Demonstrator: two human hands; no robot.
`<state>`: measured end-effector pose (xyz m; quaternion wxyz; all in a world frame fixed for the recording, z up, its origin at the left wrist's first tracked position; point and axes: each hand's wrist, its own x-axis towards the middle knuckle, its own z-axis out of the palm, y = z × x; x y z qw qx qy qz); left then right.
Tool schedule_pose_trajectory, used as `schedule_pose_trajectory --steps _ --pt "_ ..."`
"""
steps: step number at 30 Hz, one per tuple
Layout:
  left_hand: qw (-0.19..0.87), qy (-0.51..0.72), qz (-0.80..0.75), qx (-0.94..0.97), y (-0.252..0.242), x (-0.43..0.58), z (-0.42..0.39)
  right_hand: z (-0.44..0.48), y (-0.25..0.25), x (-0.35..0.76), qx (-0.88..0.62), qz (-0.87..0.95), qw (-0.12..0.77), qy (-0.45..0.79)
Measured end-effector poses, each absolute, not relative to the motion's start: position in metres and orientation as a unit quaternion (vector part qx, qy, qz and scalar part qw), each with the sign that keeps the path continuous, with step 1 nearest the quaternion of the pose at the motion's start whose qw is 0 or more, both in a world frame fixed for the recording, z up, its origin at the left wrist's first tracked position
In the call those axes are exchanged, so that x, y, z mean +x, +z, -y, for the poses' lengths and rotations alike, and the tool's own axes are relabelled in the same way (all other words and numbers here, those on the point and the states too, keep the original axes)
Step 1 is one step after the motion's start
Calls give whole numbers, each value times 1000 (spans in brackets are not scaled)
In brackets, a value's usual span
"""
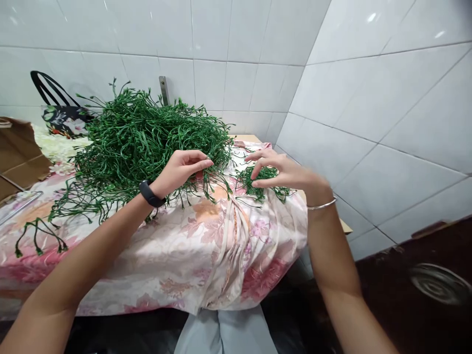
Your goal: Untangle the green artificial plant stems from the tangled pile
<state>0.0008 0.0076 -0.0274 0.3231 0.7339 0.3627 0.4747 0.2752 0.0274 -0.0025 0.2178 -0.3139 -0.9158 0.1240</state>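
Observation:
A big heap of green artificial plant stems [147, 130], thin and knobbly at the tips, lies on the cloth-covered table. At the heap's front right edge is my left hand [182, 172], its thumb and fingers pinched together on a green plastic sprig [209, 184]; the exact grip is partly hidden. My right hand [278, 169] hovers over a smaller pile of green sprigs [266, 174] on the right. Its thumb and fingers are curved with a gap between them, and nothing shows in them.
A floral cloth [177, 260] drapes over the table. To the left are a cardboard box [20, 157], pale artificial flowers [61, 147] and a dark floral bag [66, 118]. A metal strip [163, 91] stands behind the heap. Tiled walls [250, 34] close off the back and right.

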Motion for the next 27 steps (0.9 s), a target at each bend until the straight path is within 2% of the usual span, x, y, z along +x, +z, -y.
schedule_pose_trajectory --steps 4,7,9,11,15,23,27 --pt "352 481 -350 723 -27 -3 -5 -26 3 255 -300 873 350 161" --pt "361 488 -352 713 -24 -4 -4 -29 14 231 -299 881 312 193" --pt "353 500 -353 708 -23 -4 -3 -34 21 213 -287 903 260 187" --pt "329 512 -357 709 -23 -4 -3 -40 22 197 -272 913 252 168" --pt "284 524 -357 719 -26 -5 -5 -44 7 179 -242 893 321 200" --pt "360 506 -354 700 -28 -2 -3 -41 -32 178 -225 805 489 249" --pt "363 519 -347 692 -27 0 -2 -38 -31 177 -214 774 514 301"
